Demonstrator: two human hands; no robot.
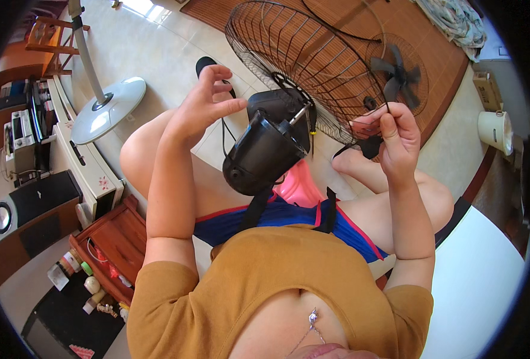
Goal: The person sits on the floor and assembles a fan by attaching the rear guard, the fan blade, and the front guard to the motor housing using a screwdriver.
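A black fan motor housing point(259, 157) with a bare metal shaft point(301, 113) sits in front of my lap, between my legs. Its black wire guard point(322, 51) stands tilted just beyond, the round cage spreading to the upper right. My right hand point(399, 140) pinches the guard's rim wire between thumb and fingers. To the left of the motor, my left hand point(202, 106) is raised with thumb and fingers apart, holding nothing; its thumb points toward the dark part behind the housing. Under the motor shows a pink plastic thing point(301, 185), partly hidden.
Dark fan blades point(398, 75) and a second wire guard point(419, 57) lie on the brown mat point(450, 42). A grey round stand base with a pole point(112, 107) stands at left, near a white cabinet point(97, 161). At right are a white bucket point(493, 130) and a white surface point(480, 287).
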